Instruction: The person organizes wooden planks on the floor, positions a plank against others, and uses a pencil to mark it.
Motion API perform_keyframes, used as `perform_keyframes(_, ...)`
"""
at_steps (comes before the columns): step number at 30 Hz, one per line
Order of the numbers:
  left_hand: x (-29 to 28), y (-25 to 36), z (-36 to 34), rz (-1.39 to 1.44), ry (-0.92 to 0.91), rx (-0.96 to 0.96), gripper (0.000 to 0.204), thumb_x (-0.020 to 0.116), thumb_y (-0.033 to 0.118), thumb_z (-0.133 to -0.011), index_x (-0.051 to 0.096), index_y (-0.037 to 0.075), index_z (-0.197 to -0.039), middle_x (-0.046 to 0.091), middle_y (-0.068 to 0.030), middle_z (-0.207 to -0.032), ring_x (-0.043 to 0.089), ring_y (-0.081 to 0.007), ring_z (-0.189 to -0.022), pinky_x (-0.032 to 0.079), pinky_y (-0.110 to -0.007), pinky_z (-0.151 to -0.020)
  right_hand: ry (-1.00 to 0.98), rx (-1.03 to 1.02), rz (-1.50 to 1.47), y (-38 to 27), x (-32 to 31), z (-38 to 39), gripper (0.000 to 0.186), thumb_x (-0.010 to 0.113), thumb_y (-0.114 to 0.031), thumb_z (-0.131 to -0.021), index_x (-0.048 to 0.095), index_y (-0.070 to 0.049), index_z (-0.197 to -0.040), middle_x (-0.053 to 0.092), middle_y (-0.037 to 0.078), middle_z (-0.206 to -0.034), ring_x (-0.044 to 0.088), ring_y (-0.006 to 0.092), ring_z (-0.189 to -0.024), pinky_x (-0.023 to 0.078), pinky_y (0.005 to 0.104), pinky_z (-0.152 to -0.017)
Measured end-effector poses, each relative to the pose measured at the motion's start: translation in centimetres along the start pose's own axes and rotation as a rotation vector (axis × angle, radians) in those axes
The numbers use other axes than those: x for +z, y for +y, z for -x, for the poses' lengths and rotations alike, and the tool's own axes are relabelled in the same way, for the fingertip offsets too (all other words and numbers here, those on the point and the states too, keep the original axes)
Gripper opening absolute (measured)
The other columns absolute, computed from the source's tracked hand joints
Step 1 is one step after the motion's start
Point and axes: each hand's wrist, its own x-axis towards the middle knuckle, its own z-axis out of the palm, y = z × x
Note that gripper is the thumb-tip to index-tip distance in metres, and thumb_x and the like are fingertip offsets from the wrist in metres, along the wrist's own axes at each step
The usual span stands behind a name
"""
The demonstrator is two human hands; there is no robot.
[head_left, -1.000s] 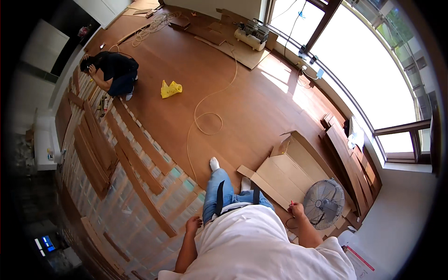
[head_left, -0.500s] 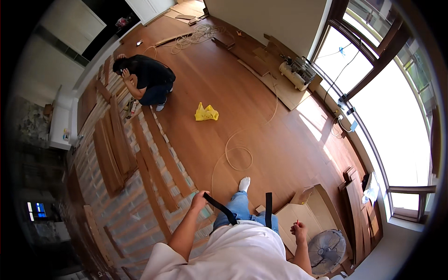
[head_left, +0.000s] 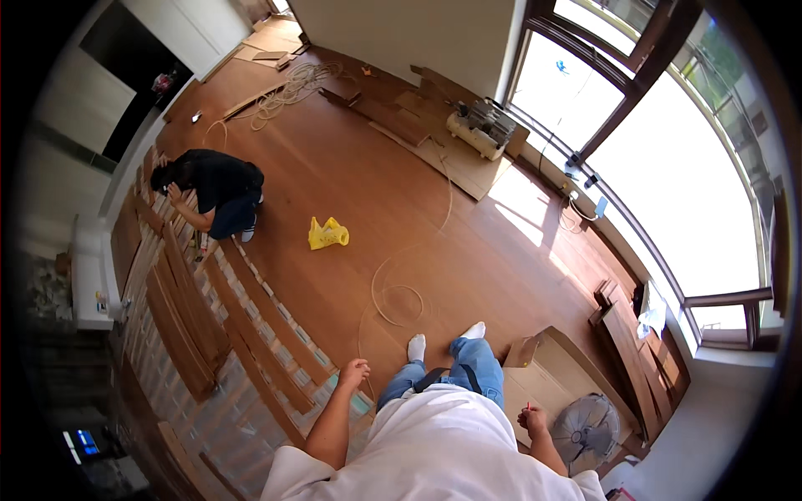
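Note:
My left hand hangs in the air left of my jeans, its fingers loosely bent and apart from the thumb; I see nothing in it. Below it lie the floor strips at the edge of the laid boards. Out to the right, my right hand is closed around a small thin red thing; only its tip shows, too little to tell its kind. That hand is just left of a round floor fan and above a flattened cardboard box. Black straps hang over my jeans.
A person in dark clothes crouches by loose planks. On the laid wooden floor are a yellow plastic bag and a looped hose. An air compressor stands near the window; boards lie stacked at right.
My view has swung, and a second foot now shows. My left hand has loosened, and the black straps have dropped against my jeans. My right hand keeps the red thing.

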Motion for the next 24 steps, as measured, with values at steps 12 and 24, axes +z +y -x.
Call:
perform_keyframes(12, 9.2, 5.1, 2.7, -0.232, -0.087, -0.15, 0.032, 0.052, 0.006, -0.093, 0.054, -0.001, -0.124, 0.067, -0.0129, -0.096, 0.066, -0.0195, -0.077, 0.055, -0.03, -0.065, 0.032, -0.28, -0.128, -14.1, -4.6, -5.6, 0.013, 0.057, -0.009, -0.086, 0.063, 0.001, -0.091, 0.063, 0.007, -0.071, 0.06, 0.0144, -0.058, 0.048, 0.0284, -0.053)
perform_keyframes(24, 28.9, 31.9, -11.9, -0.686, -0.286, 0.296, 0.029, 0.059, 0.01, -0.089, 0.063, 0.0, -0.117, 0.07, -0.0071, -0.094, 0.066, -0.0129, -0.077, 0.052, -0.027, -0.066, 0.39, 0.204, -0.523, -7.3, -10.2, -7.1, 0.008, 0.054, -0.007, -0.082, 0.061, -0.005, -0.083, 0.06, 0.005, -0.063, 0.042, 0.0111, -0.041, 0.029, 0.0267, -0.036)
